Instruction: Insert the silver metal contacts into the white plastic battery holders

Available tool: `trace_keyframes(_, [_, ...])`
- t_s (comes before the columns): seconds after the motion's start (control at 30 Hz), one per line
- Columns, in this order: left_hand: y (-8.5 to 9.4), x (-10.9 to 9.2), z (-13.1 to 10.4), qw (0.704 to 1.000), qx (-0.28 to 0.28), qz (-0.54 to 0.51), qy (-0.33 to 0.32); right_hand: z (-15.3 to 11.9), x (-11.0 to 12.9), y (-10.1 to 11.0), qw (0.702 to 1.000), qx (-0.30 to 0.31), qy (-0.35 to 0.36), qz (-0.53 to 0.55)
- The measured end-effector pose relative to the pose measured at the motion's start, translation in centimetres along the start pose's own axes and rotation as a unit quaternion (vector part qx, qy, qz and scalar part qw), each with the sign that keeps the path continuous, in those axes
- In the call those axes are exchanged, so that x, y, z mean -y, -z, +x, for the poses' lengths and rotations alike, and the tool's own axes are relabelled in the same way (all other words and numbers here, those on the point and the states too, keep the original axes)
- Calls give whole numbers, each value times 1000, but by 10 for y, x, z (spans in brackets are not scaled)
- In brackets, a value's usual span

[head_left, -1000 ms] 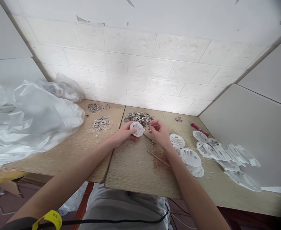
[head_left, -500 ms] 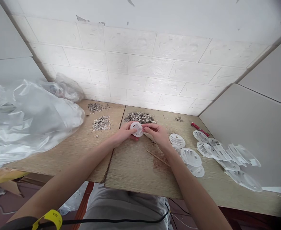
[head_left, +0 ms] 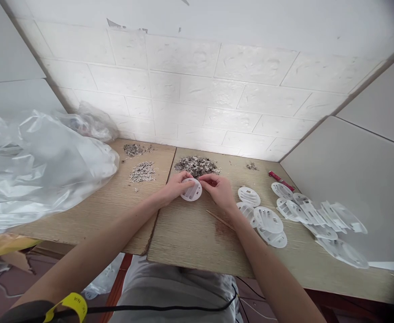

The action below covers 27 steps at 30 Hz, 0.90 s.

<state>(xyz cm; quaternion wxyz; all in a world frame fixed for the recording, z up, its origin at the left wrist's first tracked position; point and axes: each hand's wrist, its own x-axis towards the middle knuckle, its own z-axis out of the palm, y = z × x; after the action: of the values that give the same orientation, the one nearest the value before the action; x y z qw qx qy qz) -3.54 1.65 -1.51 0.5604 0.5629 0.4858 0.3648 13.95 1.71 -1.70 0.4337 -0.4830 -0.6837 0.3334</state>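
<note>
My left hand (head_left: pixel 178 188) grips a round white plastic disc (head_left: pixel 192 193) with molded slots, thumb on its face and fingers behind. My right hand (head_left: pixel 219 190) is pinched at the disc's upper right edge; whatever sits between thumb and forefinger is too small to make out. Just beyond both hands lies a heap of small metal pieces (head_left: pixel 197 165). Under my right forearm, a thin wooden stick (head_left: pixel 219 220) rests on the table. Right of that forearm, several similar white discs (head_left: pixel 268 220) overlap in a loose group.
Farther right, a row of white discs (head_left: pixel 313 213) leans near a red tubular object (head_left: pixel 280 180). Two small piles of metal parts (head_left: pixel 143 172) lie left of the table seam. A big clear plastic bag (head_left: pixel 45 166) covers the left side. A white brick-patterned wall (head_left: pixel 197 98) stands behind.
The disc has turned in my left hand and sits slightly lower. My right pinch stays close to its edge. A thin dark item seen below the right fingers earlier no longer shows.
</note>
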Motion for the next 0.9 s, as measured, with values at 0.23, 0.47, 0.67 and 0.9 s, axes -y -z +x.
trace_keyframes(0.23, [-3, 1, 1, 1000, -6, -12, 0, 2, -3, 1, 993, -30, 52, -101])
trace_keyframes(0.47, [-5, -4, -3, 1000, -3, -17, 17, 0, 0, -1, 998, -57, 38, 0])
trace_keyframes(0.67, [-5, -1, 0, 997, 16, -68, 17, -6, 8, -6, 996, -40, 63, -48])
trace_keyframes(0.9, [-5, -3, -2, 995, 36, -95, 16, -5, 7, -5, 992, -12, 66, -103])
